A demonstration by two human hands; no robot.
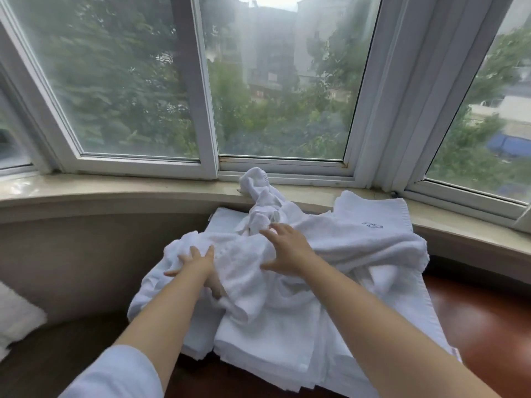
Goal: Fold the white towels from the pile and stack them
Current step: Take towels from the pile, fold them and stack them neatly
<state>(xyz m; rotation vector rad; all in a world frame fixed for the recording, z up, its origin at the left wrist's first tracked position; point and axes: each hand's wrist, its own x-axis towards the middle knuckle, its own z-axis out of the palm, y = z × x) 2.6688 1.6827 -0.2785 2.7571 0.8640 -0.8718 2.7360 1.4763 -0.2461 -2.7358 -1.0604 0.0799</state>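
A heap of white towels (pixel 287 282) is seen in the lower middle of the frame, spread over a reddish-brown surface (pixel 482 320) whose bare part shows at the lower right. The top of the heap is crumpled; flatter layers lie beneath it toward the bottom edge. One twisted towel (pixel 258 191) reaches up onto the stone window sill (pixel 115 188), and a towel with a small embroidered mark (pixel 373 222) lies at the right of the heap, its far edge resting on the sill.

The left hand (pixel 195 261) is laid on the left part of the crumpled heap, its fingers spread and fairly straight; nothing is gripped by it. The right hand (pixel 287 251) is set on the middle of the heap, fingers splayed and pressing on the cloth, with the thumb pointing left; no fold is clasped by it either. A pale sleeve (pixel 115 374) is seen on the left arm at the bottom left.

A white cushion-like object (pixel 17 317) is partly visible at the left edge. A bay window (pixel 201 81) fills the upper frame, with trees and buildings behind the glass.
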